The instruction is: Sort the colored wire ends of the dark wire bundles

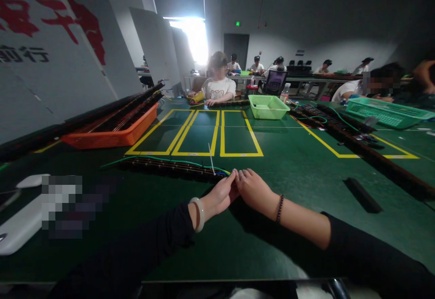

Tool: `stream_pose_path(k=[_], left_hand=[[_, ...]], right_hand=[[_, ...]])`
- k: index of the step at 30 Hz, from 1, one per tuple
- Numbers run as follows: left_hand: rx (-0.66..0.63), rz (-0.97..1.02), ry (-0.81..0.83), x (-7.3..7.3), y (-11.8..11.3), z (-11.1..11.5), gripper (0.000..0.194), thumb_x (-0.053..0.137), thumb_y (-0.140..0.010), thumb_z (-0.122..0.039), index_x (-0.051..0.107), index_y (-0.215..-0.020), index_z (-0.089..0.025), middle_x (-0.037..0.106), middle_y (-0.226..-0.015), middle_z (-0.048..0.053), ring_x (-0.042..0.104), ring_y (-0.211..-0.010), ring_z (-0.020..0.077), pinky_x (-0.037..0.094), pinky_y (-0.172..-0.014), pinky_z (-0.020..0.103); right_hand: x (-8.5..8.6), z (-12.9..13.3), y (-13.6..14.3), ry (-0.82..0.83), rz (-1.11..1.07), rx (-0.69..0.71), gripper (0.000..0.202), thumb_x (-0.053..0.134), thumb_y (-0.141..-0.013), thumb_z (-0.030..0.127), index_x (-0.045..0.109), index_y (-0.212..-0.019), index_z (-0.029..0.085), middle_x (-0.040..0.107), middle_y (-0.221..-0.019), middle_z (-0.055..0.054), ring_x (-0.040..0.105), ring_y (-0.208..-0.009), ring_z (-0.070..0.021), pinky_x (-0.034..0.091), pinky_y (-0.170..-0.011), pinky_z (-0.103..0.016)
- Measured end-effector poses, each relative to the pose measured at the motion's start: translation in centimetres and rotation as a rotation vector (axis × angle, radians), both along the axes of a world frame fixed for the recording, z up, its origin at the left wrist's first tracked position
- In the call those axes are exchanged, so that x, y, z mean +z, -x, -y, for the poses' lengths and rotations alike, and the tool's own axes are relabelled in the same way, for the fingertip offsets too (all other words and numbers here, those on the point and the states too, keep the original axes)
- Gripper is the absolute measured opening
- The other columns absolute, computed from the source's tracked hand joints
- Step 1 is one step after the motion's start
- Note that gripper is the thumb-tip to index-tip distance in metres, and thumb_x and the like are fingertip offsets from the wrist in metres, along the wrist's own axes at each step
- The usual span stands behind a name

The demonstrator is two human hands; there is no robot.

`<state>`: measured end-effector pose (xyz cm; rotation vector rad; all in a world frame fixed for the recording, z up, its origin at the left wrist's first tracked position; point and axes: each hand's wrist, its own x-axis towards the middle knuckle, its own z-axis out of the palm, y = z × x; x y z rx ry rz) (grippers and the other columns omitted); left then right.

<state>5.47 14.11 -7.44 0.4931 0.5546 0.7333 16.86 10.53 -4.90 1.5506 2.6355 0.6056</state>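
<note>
A dark wire harness [170, 166] lies across the green table, with a green wire [146, 157] along its upper side. A white cable tie [211, 159] sticks up near its right end. There, blue and yellow wires [222, 171] run to the fingertips of my left hand [221, 195], which is closed on them. My right hand [254, 190] meets it from the right, fingers bent and pressed together at the wire ends. Whatever my right fingers pinch is hidden.
An orange basket [112, 139] with dark strips stands at left, a light green basket [268, 108] ahead. Long dark harnesses [367, 147] and a green basket [387, 113] lie at right. Yellow tape [197, 154] marks the table [288, 253]. A person [219, 86] sits opposite.
</note>
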Motion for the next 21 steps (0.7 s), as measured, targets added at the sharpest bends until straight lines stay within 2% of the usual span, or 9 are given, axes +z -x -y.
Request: stream_pose_path(k=[2,4,8,11,15,18,21], left_hand=[[0.017,-0.026,-0.008,0.3,0.0,0.1,0.017,0.05,-0.088,-0.023,0.06,-0.079,-0.013,0.065,-0.084,0.006,0.06,-0.082,0.0135,0.046,-0.084,0.028],[0.005,-0.026,-0.012,0.4,0.0,0.2,0.022,0.047,-0.09,-0.025,0.06,-0.078,-0.013,0.065,-0.083,0.007,0.061,-0.081,0.0147,0.046,-0.085,0.03],[-0.062,-0.008,-0.037,0.2,0.0,0.1,0.026,0.046,-0.09,-0.028,0.063,-0.083,-0.011,0.067,-0.086,0.01,0.062,-0.084,0.0168,0.045,-0.087,0.031],[-0.078,-0.034,-0.088,-0.1,0.0,-0.1,0.027,0.046,-0.09,-0.03,0.064,-0.09,-0.01,0.067,-0.091,0.012,0.063,-0.087,0.0177,0.045,-0.087,0.031],[-0.075,-0.019,-0.113,-0.2,-0.1,-0.1,0.029,0.042,-0.092,-0.031,0.062,-0.096,-0.01,0.066,-0.098,0.013,0.061,-0.093,0.0175,0.043,-0.091,0.032],[-0.059,-0.022,-0.11,-0.1,-0.1,0.0,0.028,0.043,-0.092,-0.03,0.062,-0.092,-0.009,0.065,-0.098,0.014,0.061,-0.095,0.0177,0.042,-0.093,0.032],[-0.03,-0.038,-0.12,-0.1,-0.2,0.0,0.028,0.047,-0.09,-0.033,0.061,-0.086,-0.01,0.066,-0.092,0.014,0.062,-0.09,0.0184,0.043,-0.092,0.034]], right_hand=[[1.2,0.3,-0.7,0.001,-0.089,0.029,0.033,0.047,-0.084,0.014,0.056,-0.114,0.006,0.062,-0.104,-0.018,0.057,-0.094,-0.0255,0.039,-0.082,-0.037],[2.7,0.7,-1.6,-0.009,-0.215,0.013,0.024,0.042,-0.089,0.019,0.062,-0.102,0.012,0.064,-0.096,-0.012,0.057,-0.087,-0.0217,0.037,-0.079,-0.034],[4.8,2.0,-3.6,-0.039,-0.368,-0.037,0.038,0.033,-0.096,0.032,0.061,-0.077,0.016,0.061,-0.074,-0.007,0.054,-0.072,-0.0165,0.034,-0.069,-0.03],[4.3,3.4,-4.1,-0.001,-0.304,-0.047,0.037,0.041,-0.093,0.043,0.06,-0.075,0.017,0.061,-0.071,-0.006,0.055,-0.069,-0.0171,0.033,-0.065,-0.029],[2.0,5.0,-3.3,0.055,-0.211,-0.194,0.034,0.051,-0.086,0.048,0.062,-0.08,0.016,0.064,-0.071,-0.008,0.06,-0.067,-0.0203,0.035,-0.058,-0.029],[0.9,5.7,-2.6,0.129,-0.162,-0.273,0.023,0.05,-0.088,0.034,0.062,-0.081,0.015,0.065,-0.072,-0.01,0.062,-0.065,-0.0206,0.036,-0.053,-0.028],[1.2,6.2,-1.9,0.154,-0.116,-0.299,0.013,0.047,-0.086,0.013,0.06,-0.085,0.015,0.065,-0.073,-0.01,0.062,-0.062,-0.0204,0.037,-0.051,-0.028]])
